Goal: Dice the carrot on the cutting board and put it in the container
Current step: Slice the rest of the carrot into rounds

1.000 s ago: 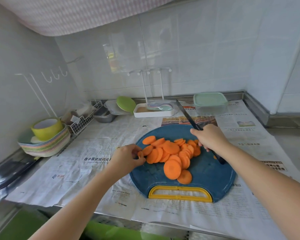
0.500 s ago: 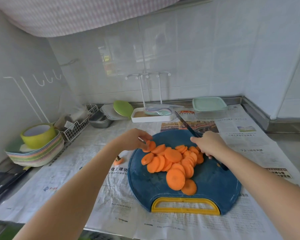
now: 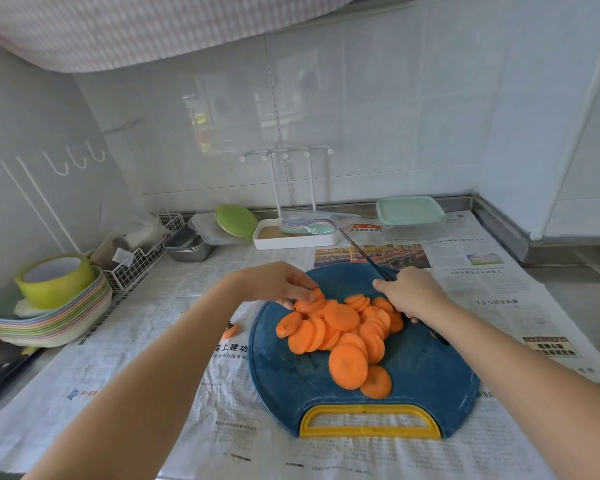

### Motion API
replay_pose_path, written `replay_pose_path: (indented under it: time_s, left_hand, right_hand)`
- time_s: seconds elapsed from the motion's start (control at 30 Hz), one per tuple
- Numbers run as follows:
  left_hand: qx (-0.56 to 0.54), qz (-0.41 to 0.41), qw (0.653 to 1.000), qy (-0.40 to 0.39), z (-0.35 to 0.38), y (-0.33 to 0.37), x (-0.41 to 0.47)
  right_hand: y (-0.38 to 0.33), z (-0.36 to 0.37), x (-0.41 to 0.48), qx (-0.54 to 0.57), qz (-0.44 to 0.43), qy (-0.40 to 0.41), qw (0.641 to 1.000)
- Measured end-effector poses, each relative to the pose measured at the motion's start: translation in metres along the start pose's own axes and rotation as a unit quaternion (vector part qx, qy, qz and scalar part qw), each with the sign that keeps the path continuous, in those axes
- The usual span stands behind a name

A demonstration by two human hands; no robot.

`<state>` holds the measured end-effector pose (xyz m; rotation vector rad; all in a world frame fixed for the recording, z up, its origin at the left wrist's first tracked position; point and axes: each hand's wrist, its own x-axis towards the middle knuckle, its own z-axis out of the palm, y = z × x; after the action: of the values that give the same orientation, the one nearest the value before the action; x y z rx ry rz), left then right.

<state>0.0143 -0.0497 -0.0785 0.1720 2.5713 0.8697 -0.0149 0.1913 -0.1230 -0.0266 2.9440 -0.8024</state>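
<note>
Two bare hands work over the board. The right hand [image 3: 413, 296] is wrapped round the black handle of a knife [image 3: 364, 252], whose dark blade points away toward 11 o'clock, past the board's far edge. The left hand [image 3: 278, 282] reaches in from 9 o'clock, its fingertips [image 3: 309, 289] and thumb on the slices at the pile's 10 o'clock edge; whether it pinches one or only touches cannot be told. Between the hands lies the carrot [image 3: 343, 327], cut into round overlapping slices and not yet diced, heaped on the middle and far half of the blue cutting board [image 3: 430, 382]. The board's yellow handle [image 3: 369, 420] sits at 6 o'clock. A small carrot end [image 3: 231, 330] lies off the board at 9 o'clock, on the newspaper [image 3: 153, 358] covering the tabletop. The container [image 3: 409, 216], clear with a mint lid on, stands at 1 o'clock by the back wall, well apart from the slices. At far 9 o'clock a yellow-green bowl [image 3: 54, 278] rests on a stack of coloured plates [image 3: 49, 327].
</note>
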Motion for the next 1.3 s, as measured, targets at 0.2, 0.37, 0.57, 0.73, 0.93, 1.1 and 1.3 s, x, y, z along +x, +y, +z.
replay_pose_path:
  time_s: [0.2, 0.37, 0.57, 0.73, 0.93, 1.1, 1.3]
  left_hand:
    - [0.055, 0.002, 0.997, -0.049, 0.001, 0.008, 0.006]
    - [0.119, 0.019, 0.993, -0.008, 0.004, 0.007, 0.006]
    - [0.008, 0.034, 0.993, 0.109, 0.004, -0.003, -0.004]
    - [0.058, -0.001, 0.994, 0.087, -0.007, -0.008, -0.027]
    - [0.057, -0.027, 0.996, 0.057, 0.002, -0.015, -0.045]
    - [0.104, -0.025, 0.994, 0.032, 0.013, -0.016, -0.047]
    - [0.130, -0.011, 0.991, 0.040, 0.019, -0.018, -0.048]
  right_hand:
    - [-0.001, 0.001, -0.002, -0.012, -0.002, 0.007, 1.000]
    - [-0.001, 0.001, -0.002, -0.008, -0.015, 0.008, 1.000]
    - [-0.001, 0.001, -0.002, -0.012, -0.004, 0.007, 1.000]
    - [0.000, 0.002, -0.001, -0.009, -0.004, 0.009, 1.000]
    - [0.001, 0.003, -0.001, -0.005, -0.009, 0.012, 1.000]
    - [0.001, 0.004, 0.000, -0.005, -0.008, 0.015, 1.000]
    - [0.000, 0.003, -0.002, -0.001, -0.007, 0.011, 1.000]
